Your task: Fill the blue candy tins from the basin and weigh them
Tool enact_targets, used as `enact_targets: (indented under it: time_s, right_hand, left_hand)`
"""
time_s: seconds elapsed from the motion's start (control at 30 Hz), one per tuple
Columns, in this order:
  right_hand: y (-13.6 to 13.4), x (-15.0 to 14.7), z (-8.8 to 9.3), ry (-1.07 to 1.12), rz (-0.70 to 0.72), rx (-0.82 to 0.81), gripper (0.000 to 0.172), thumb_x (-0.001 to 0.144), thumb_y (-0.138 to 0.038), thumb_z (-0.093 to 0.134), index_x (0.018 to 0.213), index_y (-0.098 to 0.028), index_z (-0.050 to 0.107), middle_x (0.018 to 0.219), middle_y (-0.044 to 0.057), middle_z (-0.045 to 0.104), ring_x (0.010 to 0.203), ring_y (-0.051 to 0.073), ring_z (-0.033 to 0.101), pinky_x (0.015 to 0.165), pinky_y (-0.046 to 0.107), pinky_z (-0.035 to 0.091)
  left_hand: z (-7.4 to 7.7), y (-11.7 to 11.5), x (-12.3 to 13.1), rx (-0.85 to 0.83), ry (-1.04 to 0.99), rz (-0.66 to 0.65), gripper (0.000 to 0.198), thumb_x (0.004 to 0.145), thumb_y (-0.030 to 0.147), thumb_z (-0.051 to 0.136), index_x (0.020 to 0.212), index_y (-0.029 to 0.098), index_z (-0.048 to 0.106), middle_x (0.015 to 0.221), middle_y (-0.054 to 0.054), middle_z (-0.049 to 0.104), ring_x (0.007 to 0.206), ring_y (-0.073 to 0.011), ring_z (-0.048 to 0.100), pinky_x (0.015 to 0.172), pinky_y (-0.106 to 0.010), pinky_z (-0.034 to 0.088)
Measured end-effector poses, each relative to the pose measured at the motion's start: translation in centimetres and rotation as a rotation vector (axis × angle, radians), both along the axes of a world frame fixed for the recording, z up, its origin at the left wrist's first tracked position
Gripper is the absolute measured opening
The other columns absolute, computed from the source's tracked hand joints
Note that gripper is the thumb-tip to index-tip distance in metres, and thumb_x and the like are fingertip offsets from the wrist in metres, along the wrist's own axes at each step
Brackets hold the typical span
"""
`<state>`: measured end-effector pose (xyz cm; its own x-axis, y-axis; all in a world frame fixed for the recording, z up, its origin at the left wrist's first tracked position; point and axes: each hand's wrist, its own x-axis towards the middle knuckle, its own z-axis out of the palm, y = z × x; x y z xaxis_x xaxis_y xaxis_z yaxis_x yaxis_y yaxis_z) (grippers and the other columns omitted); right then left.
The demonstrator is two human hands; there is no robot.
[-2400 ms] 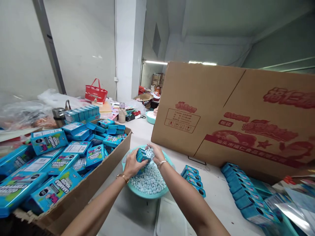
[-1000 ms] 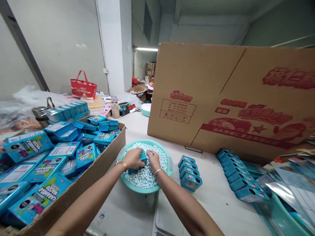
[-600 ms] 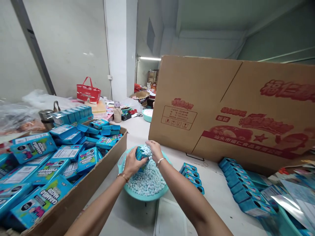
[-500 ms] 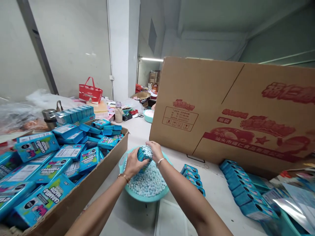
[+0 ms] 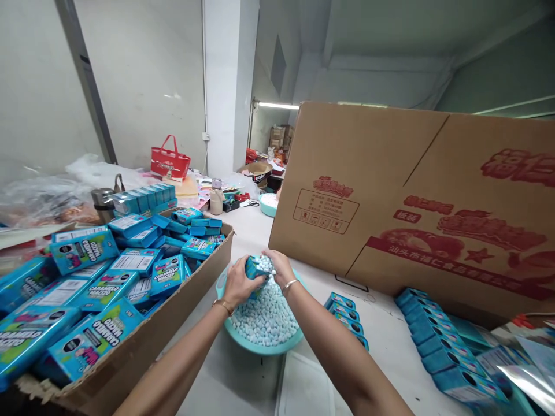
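Note:
Over a turquoise basin [image 5: 264,349] full of small pale blue and white candies [image 5: 266,320], my left hand [image 5: 237,283] is closed around a small blue candy box [image 5: 255,267]. Candies fill the box's open end, which leans to the right. My right hand [image 5: 280,269] curls against that end, its fingers bent over the candies there and partly hidden. To the left, a cardboard carton [image 5: 191,294] is piled with blue candy boxes [image 5: 167,276] like the held one.
A short row of blue boxes [image 5: 347,315] lies right of the basin, a longer row [image 5: 442,346] farther right. Behind them stands a large brown carton [image 5: 329,144]. A pale flat tray or lid [image 5: 303,384] sits nearest me. Scissors [image 5: 250,203] and a bottle [image 5: 216,196] are farther back.
The held box has tipped a little more to the right, its open end against my right hand. My view has turned slightly left. Both hands stay over the basin.

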<state>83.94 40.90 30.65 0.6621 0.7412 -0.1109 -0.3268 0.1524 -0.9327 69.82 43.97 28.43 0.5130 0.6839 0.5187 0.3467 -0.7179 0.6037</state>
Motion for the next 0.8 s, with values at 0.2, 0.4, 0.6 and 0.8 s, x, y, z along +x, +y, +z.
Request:
enact_targets:
  time_s: [0.2,0.4,0.6,0.8]
  right_hand:
    - [0.1,0.0,-1.0,0.016,-0.038,-0.023,0.009,0.054,-0.023,0.072,0.056,-0.016,0.066,0.056,0.000,0.062,0.059,0.014,0.055,0.058,0.027,0.043]
    - [-0.3,-0.1,-1.5,0.023,-0.012,-0.040,0.012,0.054,-0.024,0.072,0.060,-0.015,0.068,0.060,0.002,0.065,0.062,0.015,0.057,0.061,0.027,0.043]
    - [-1.9,1.2,-2.0,0.031,0.022,-0.045,0.021,0.052,-0.029,0.076,0.068,-0.016,0.072,0.070,0.004,0.070,0.072,0.019,0.062,0.069,0.029,0.046]
    - [-3.3,0.9,-2.5,0.047,-0.004,-0.047,0.034,0.068,-0.051,0.070,0.076,-0.018,0.072,0.088,0.007,0.072,0.087,0.020,0.063,0.073,0.028,0.046]
  left_hand:
    - [0.5,0.1,0.0,0.077,0.082,-0.052,0.059,0.070,0.045,0.071,0.120,0.020,0.053,0.117,-0.010,0.064,0.108,-0.0283,0.060,0.097,-0.043,0.042]
    - [1.0,0.0,0.0,0.103,0.163,-0.132,0.060,0.069,0.043,0.072,0.122,0.022,0.053,0.109,-0.007,0.065,0.103,-0.0273,0.060,0.092,-0.040,0.043]
    - [1.8,0.1,-0.9,0.093,0.115,-0.217,0.064,0.070,0.045,0.072,0.126,0.021,0.051,0.114,-0.009,0.063,0.105,-0.0268,0.060,0.091,-0.038,0.047]
    - [0.7,0.1,-1.4,-0.120,-0.094,-0.214,0.073,0.069,0.048,0.076,0.131,0.019,0.049,0.126,-0.011,0.060,0.117,-0.0283,0.057,0.101,-0.041,0.044]
